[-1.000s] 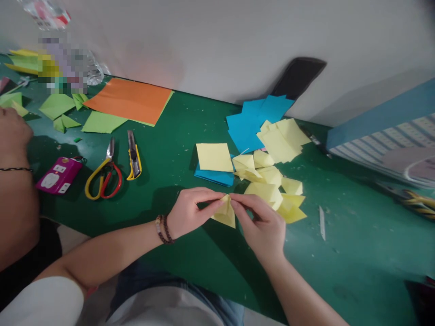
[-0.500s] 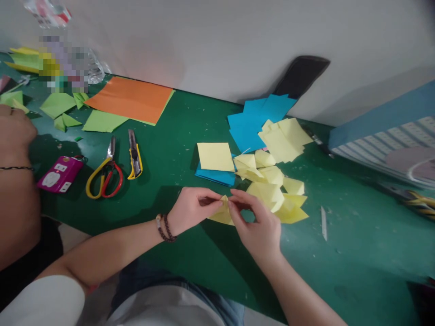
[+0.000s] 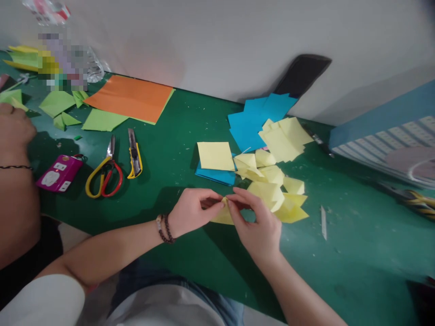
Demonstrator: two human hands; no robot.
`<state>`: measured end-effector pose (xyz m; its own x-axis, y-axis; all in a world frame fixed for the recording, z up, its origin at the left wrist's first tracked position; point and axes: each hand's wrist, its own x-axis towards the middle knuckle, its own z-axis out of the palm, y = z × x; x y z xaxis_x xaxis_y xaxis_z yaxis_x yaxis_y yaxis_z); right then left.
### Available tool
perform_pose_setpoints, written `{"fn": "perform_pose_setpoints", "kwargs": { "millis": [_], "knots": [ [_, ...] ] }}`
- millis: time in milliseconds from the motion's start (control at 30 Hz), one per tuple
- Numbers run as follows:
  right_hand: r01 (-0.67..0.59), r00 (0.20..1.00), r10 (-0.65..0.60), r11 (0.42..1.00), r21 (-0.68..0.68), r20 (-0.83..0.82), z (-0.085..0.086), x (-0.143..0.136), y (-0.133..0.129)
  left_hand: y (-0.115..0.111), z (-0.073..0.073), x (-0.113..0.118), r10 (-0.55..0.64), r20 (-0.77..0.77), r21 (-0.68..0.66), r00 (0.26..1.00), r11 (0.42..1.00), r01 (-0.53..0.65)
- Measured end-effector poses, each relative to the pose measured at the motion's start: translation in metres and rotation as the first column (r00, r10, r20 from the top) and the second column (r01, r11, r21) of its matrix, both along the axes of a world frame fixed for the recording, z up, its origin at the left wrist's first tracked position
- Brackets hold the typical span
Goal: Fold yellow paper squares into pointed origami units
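Note:
A small piece of yellow paper (image 3: 222, 218) is pinched at its top corner between my two hands, above the green table. My left hand (image 3: 195, 210), with beaded bracelets at the wrist, grips it between thumb and fingers from the left. From the right, my right hand (image 3: 256, 224) holds the same peak, thumb against fingertips. Folded yellow paper pieces (image 3: 268, 192) lie just beyond and beside my right hand. Behind my hands, a yellow square sheet (image 3: 215, 155) rests on blue paper (image 3: 217, 176). The lower part of the held paper is partly hidden by my right hand.
Blue sheets (image 3: 251, 122) and yellow sheets (image 3: 285, 138) lie at the back. Scissors (image 3: 105, 174), a yellow cutter (image 3: 135, 156), a purple box (image 3: 60, 173) and orange paper (image 3: 132, 97) are on the left, near another person's arm (image 3: 16, 190). Pliers (image 3: 413, 197) lie right.
The fingers of my right hand have shifted slightly left and closer to my left fingertips, covering more of the paper's peak. The other things look unmoved.

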<state>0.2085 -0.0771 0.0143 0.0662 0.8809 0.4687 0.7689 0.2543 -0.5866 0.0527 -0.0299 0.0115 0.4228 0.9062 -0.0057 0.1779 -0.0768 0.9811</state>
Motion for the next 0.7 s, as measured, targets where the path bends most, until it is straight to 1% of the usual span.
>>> {"fn": "perform_pose_setpoints", "kwargs": {
  "millis": [100, 200, 333, 500, 567, 700],
  "knots": [
    [-0.01, 1.0, 0.01, 1.0, 0.002, -0.002, 0.0001, 0.0002, -0.0001, 0.0002, -0.0004, -0.0005, 0.011, -0.024, 0.052, 1.0, 0.999, -0.01],
    [-0.039, 0.999, 0.039, 0.999, 0.007, 0.012, 0.0003, 0.0001, -0.0003, 0.0012, -0.0004, -0.001, 0.005, -0.051, 0.075, 0.999, 0.997, -0.001],
    [-0.066, 0.998, 0.066, 0.998, 0.018, 0.024, 0.0013, -0.0002, 0.0, 0.0018, 0.0005, -0.0014, -0.013, -0.074, 0.067, 0.997, 0.998, 0.018],
    [-0.122, 0.991, 0.118, 0.991, 0.061, 0.057, 0.0024, -0.001, 0.0005, 0.0016, -0.0004, -0.0011, -0.015, -0.066, 0.052, 0.998, 0.998, 0.019],
    [-0.141, 0.988, 0.135, 0.987, 0.076, 0.075, 0.0021, -0.0015, 0.0007, 0.0016, -0.0013, -0.0007, -0.013, -0.077, 0.088, 0.997, 0.996, 0.02],
    [-0.187, 0.975, 0.175, 0.979, 0.077, 0.137, 0.0009, -0.0029, 0.0007, 0.0024, -0.0028, -0.0006, -0.008, -0.073, 0.205, 0.997, 0.978, 0.023]
  ]
}}
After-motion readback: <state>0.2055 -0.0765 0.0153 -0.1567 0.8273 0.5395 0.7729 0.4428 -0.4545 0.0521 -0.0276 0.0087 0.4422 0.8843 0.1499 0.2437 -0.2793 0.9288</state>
